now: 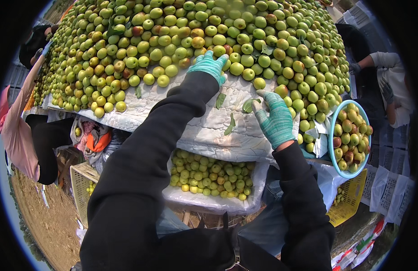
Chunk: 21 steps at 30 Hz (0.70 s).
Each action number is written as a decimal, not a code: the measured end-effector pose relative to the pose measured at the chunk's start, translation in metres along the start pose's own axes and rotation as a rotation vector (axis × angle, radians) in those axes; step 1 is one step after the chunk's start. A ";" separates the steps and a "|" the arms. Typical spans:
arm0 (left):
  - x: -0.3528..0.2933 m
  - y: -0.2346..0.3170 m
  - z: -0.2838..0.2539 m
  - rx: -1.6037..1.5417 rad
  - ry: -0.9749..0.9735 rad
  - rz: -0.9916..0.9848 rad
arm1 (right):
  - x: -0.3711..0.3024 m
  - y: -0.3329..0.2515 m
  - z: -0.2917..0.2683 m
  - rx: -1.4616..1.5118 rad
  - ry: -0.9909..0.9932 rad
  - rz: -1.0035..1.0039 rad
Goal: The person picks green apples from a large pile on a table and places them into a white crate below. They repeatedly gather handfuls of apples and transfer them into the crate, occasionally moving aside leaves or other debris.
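A large heap of green and brown-tinged fruits that look like jujubes (168,40) spreads over a table covered with a pale quilted cloth (173,97). My left hand (210,67), in a teal knitted glove, reaches to the heap's near edge with its fingers apart, touching the fruit there. Nearer and to the right, my right hand (277,118), gloved alike, hovers low by the cloth, thumb and fingers apart. A green leaf (249,106) lies beside its thumb and fingertips. More loose leaves (229,124) rest on the cloth between my hands. Neither hand visibly holds a fruit.
Below the table edge stands a plastic-lined crate (258,187) of jujubes. A light blue basin (332,149) of browner ones sits at the right, above a yellow crate (353,203). A cream crate (80,180) stands lower left. Other people work at both sides.
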<state>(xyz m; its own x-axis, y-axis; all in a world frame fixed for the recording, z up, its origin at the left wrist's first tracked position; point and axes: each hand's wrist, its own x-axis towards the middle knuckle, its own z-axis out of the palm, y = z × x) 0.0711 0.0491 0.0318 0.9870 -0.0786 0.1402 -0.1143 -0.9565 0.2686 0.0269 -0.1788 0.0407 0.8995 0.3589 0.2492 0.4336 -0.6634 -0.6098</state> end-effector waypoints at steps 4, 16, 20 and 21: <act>0.010 0.011 0.008 0.067 -0.078 -0.096 | 0.030 0.017 0.003 -0.175 0.151 -0.122; 0.101 -0.030 -0.008 0.153 -0.067 -0.304 | 0.125 0.017 0.053 -0.733 -0.250 -0.014; 0.083 -0.016 -0.004 0.077 -0.274 -0.097 | 0.091 0.016 0.033 -0.741 -0.390 -0.178; 0.070 -0.010 -0.002 0.093 -0.258 -0.013 | 0.086 0.018 0.025 -0.726 -0.487 -0.246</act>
<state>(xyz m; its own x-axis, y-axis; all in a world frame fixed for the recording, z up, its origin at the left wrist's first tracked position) 0.1407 0.0533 0.0407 0.9859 -0.1236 -0.1130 -0.1022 -0.9786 0.1784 0.1104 -0.1435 0.0328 0.7263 0.6737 -0.1367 0.6861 -0.7227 0.0833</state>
